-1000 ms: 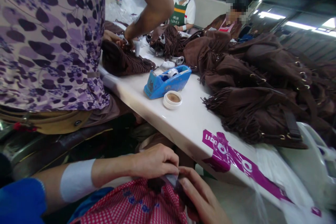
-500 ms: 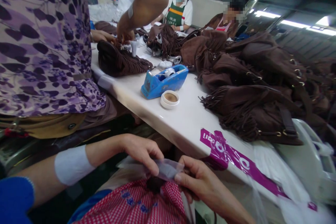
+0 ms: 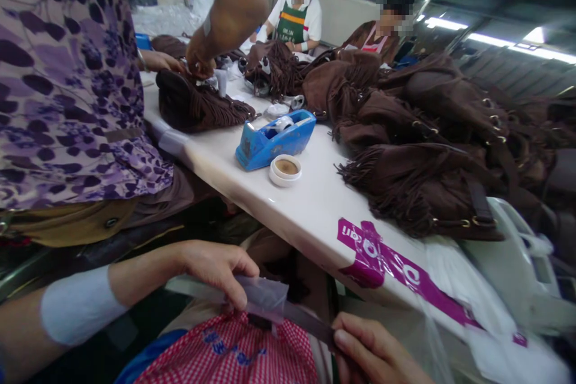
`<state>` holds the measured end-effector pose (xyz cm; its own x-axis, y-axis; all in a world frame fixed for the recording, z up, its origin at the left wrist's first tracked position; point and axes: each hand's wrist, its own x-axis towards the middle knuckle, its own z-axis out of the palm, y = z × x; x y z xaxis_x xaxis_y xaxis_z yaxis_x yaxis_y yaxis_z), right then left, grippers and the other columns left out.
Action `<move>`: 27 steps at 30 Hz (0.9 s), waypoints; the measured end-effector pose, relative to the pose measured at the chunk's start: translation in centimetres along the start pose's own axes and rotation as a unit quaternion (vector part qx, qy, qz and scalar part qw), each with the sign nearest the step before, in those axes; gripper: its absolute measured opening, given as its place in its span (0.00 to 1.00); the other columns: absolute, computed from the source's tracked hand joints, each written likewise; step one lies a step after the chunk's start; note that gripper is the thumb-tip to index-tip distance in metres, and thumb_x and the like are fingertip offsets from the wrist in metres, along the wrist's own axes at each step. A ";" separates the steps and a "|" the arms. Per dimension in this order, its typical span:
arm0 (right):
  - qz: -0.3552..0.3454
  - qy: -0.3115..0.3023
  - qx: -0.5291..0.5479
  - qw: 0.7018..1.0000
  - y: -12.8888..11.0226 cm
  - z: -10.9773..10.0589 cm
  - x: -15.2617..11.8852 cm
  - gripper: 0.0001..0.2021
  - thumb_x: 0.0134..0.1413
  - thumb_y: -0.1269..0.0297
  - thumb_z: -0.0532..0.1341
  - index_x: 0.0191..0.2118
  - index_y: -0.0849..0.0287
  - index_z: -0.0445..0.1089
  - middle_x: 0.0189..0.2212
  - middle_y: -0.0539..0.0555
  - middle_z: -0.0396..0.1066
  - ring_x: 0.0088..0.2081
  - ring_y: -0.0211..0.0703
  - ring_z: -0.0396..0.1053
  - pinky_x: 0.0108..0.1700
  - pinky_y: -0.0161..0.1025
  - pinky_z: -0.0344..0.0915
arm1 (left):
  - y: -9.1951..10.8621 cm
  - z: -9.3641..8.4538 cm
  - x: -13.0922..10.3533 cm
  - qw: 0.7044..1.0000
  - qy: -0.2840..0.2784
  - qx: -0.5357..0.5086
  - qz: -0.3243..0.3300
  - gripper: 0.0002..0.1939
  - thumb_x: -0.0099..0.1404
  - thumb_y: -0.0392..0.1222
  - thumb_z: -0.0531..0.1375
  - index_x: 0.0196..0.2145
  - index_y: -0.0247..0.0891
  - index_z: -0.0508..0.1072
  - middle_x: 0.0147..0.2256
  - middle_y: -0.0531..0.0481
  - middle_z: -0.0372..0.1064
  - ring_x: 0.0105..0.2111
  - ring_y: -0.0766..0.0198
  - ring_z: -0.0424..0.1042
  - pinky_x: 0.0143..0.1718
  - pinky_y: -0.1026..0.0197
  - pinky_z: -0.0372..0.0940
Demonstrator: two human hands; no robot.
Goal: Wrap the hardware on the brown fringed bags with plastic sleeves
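Observation:
Low in front of me, my left hand (image 3: pixel 218 270) pinches a translucent plastic sleeve (image 3: pixel 270 299) between thumb and fingers. A dark brown strap (image 3: pixel 312 325) comes out of the sleeve's right end. My right hand (image 3: pixel 373 348) is closed on that strap, thumb against fingers, at the lower right. Both hands are just above a red-and-white checked apron (image 3: pixel 234 354) with blue lettering on my lap. How far the strap runs inside the plastic is hidden.
A white table (image 3: pixel 310 204) holds a blue tape dispenser (image 3: pixel 274 139), a small round white tub (image 3: pixel 285 170) and heaped brown fringed bags (image 3: pixel 418 186). Purple tape (image 3: pixel 405 279) covers its near edge. At left, a co-worker in a purple patterned top (image 3: pixel 67 84) handles a bag.
My right hand has moved right and down, away from the plastic, and the dark strap now shows between them. My left hand has shifted left with the sleeve. The view has turned slightly.

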<state>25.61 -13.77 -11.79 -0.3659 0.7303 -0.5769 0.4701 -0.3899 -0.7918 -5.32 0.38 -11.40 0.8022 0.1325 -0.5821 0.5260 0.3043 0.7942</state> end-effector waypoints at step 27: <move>-0.112 -0.031 -0.148 0.982 -5.4 0.6 2.8 0.20 0.69 0.56 0.49 0.25 0.57 0.62 0.22 0.46 0.62 0.26 0.37 0.62 0.31 0.34 0.57 | 3.6 3.0 3.3 0.998 -0.002 0.042 0.051 0.06 0.58 0.42 0.60 0.26 0.38 0.72 0.18 0.56 0.66 0.20 0.68 0.61 0.22 0.68 0.54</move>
<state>21.61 -9.96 -9.26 -0.5307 0.7396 -0.4139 0.5826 -0.0363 -0.8119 0.12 -0.93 -9.93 0.8543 0.1547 -0.4962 0.4623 0.2101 0.8615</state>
